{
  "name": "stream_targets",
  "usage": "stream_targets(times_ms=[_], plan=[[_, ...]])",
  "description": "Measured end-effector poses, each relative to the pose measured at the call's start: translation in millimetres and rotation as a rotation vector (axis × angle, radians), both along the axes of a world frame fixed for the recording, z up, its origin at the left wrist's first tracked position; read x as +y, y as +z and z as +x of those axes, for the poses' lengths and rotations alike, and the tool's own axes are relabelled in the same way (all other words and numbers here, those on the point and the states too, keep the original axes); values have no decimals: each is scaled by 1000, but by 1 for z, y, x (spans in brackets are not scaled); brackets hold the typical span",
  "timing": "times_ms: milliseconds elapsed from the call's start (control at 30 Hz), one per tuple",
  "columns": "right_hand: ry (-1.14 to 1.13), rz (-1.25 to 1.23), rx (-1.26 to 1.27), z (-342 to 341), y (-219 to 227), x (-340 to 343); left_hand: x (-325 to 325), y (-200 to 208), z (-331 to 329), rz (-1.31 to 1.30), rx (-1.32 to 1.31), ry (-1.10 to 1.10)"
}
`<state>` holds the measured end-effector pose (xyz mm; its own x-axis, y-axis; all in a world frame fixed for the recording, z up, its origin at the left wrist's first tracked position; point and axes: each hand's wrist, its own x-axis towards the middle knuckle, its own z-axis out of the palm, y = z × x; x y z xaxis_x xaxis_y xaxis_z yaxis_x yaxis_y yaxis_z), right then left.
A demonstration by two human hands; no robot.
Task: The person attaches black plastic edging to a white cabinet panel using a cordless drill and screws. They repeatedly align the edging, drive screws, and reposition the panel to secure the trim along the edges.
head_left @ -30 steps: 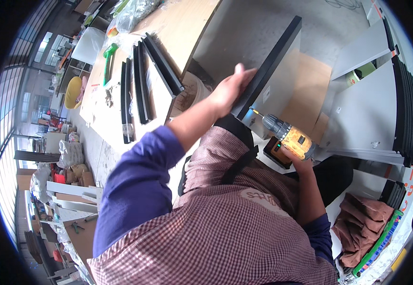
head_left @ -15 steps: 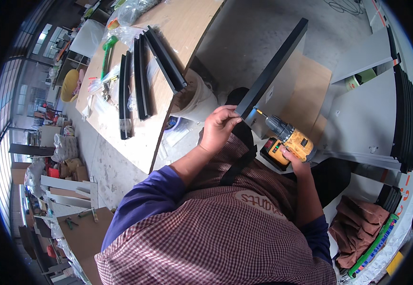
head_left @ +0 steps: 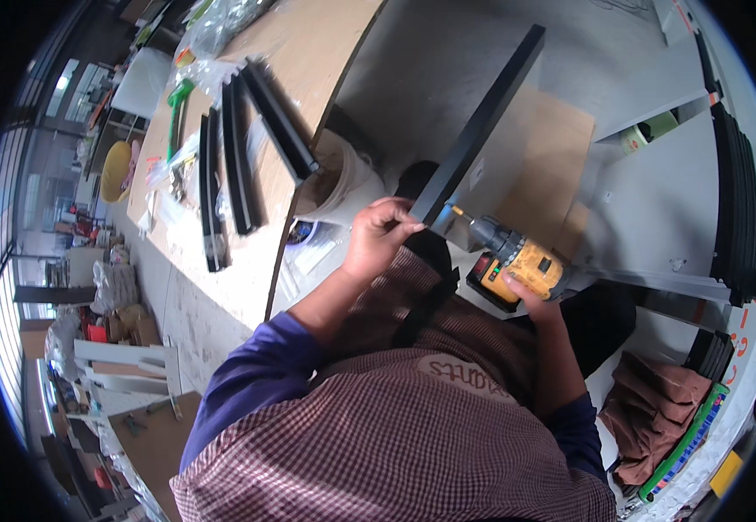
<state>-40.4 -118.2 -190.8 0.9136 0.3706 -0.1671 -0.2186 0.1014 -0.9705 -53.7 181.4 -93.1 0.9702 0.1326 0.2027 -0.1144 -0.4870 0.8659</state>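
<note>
My left hand (head_left: 379,237) is closed, thumb and fingertips pinching the near end of a grey panel (head_left: 504,148) with a black edge strip (head_left: 480,126). Whether anything small is between those fingertips is hidden. The panel stands on edge and slants away from me to the upper right. In my right hand (head_left: 530,294) is a yellow and black cordless drill (head_left: 517,252), gripped by its handle. Its bit points up and left toward the panel's near end, and a light glows on the panel there. Contact between bit and panel cannot be made out.
Several black channel strips (head_left: 237,152) lie on the wooden table (head_left: 308,52) at left, near a green-headed hammer (head_left: 179,94). A white bucket (head_left: 343,178) stands beside the table. Grey panels (head_left: 660,196) with black edges are stacked at right, above a brown cloth (head_left: 656,409).
The whole view has shifted a little, so the table and panel sit further left. Both hands keep their grips, with the drill still close to the panel's near end.
</note>
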Motion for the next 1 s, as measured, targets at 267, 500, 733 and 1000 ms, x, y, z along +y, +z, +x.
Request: stream_targets(times_ms=[267,500,733,1000], plan=[[69,-104,-222,3,-6,1,-3,58,62,-428,529,-91],[-48,-46,-238,20,1,-13,-50,67,154,46,663,-89],[-704,199,349,35,-27,-49,-50,87,104,329,698,-47],[-1049,440,340,62,-23,-64,-43,78,51,383,717,-27]])
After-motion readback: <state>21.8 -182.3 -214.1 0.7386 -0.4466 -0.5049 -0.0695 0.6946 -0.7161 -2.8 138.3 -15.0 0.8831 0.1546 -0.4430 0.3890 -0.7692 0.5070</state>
